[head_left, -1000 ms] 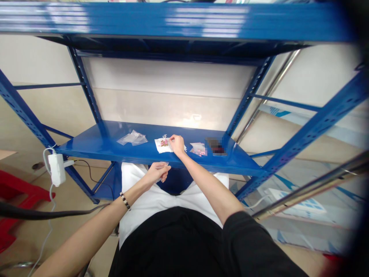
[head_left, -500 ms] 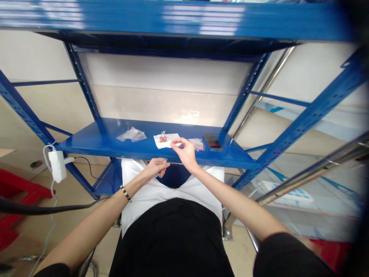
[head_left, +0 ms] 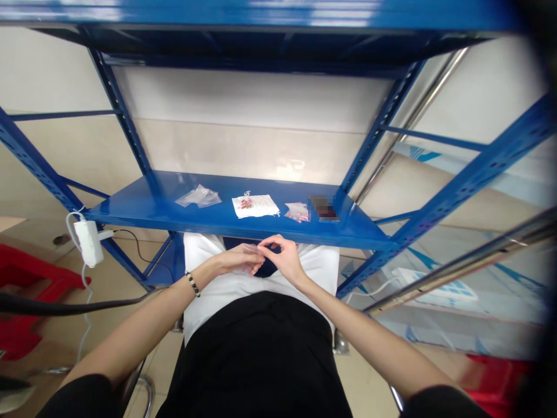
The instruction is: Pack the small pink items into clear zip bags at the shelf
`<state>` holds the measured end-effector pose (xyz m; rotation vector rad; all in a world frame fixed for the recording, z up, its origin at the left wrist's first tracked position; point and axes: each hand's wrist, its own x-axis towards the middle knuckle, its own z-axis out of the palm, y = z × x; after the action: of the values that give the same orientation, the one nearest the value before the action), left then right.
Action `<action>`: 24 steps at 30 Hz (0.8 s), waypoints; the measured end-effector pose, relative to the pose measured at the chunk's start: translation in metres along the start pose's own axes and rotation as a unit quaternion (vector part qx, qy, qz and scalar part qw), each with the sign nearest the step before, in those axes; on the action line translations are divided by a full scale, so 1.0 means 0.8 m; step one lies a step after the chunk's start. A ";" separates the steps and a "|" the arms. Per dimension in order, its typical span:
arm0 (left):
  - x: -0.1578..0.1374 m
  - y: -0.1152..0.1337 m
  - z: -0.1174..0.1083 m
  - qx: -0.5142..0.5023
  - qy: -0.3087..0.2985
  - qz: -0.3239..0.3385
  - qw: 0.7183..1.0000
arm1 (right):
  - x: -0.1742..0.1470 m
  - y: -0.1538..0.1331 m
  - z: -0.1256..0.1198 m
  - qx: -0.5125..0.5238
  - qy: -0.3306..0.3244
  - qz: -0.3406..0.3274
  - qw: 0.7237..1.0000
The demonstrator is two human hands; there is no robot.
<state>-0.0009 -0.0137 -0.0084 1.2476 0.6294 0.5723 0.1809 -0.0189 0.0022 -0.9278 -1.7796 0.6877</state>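
Note:
Over my lap, just in front of the shelf edge, my left hand [head_left: 239, 259] is closed on a small clear plastic bag [head_left: 249, 248]. The fingers of my right hand [head_left: 285, 259] are pinched together and meet the bag beside my left fingertips. Whatever lies in that pinch is too small to make out. On the blue shelf [head_left: 209, 223] beyond my hands lies a white cloth pouch [head_left: 263, 205] with small pink and coloured pieces [head_left: 246, 204] on its left part. A clear bag of pink pieces [head_left: 298, 212] lies to its right.
Several flat clear bags [head_left: 199, 197] lie on the shelf's left part. A dark, blurred-out item [head_left: 324, 208] is at the right. Blue uprights [head_left: 369, 133] frame the shelf, and a white power strip [head_left: 90, 242] hangs at its left end. An upper shelf [head_left: 261, 14] crosses overhead.
My right hand has come back from beside the white pouch, down to my left hand and the bag. My left hand has shifted slightly right and still holds the bag.

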 end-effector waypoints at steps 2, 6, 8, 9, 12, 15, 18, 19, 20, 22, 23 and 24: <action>-0.004 -0.001 0.005 0.020 0.000 -0.001 1.000 | -0.005 -0.002 0.002 0.002 -0.022 0.002 1.000; -0.006 -0.005 0.011 0.043 0.002 -0.009 0.999 | -0.009 -0.001 0.005 -0.004 -0.055 0.003 0.998; -0.003 -0.008 0.012 0.034 0.009 -0.003 0.999 | -0.007 0.003 0.004 -0.006 -0.062 0.002 0.998; 0.000 -0.010 0.012 0.022 0.012 0.002 1.000 | -0.005 0.004 0.004 -0.005 -0.066 0.002 0.998; 0.006 -0.013 0.013 -0.027 0.024 0.019 0.999 | -0.001 0.007 0.001 0.013 -0.070 0.003 0.997; 0.008 -0.013 0.014 -0.081 0.045 0.028 0.995 | 0.001 0.003 -0.004 0.048 -0.045 0.007 0.998; 0.009 -0.013 0.013 -0.114 0.068 0.046 0.990 | 0.010 0.004 -0.010 0.072 -0.001 0.008 0.997; 0.009 -0.012 0.012 -0.116 0.077 0.053 0.989 | 0.018 0.006 -0.012 0.071 0.015 0.006 0.997; 0.011 -0.012 0.010 -0.116 0.086 0.059 0.988 | 0.028 0.011 -0.013 0.065 0.029 0.001 0.997; 0.015 -0.013 0.006 -0.118 0.107 0.067 0.985 | 0.057 0.025 -0.012 0.041 0.058 -0.007 0.997; 0.018 -0.014 0.004 -0.124 0.118 0.071 0.983 | 0.075 0.034 -0.009 0.025 0.070 -0.010 0.997; 0.021 -0.014 0.001 -0.130 0.127 0.076 0.980 | 0.095 0.044 -0.006 0.007 0.079 -0.012 0.997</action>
<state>0.0123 -0.0046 -0.0212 0.9882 0.6509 0.9222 0.1777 0.0642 0.0143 -0.9251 -1.6421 0.5934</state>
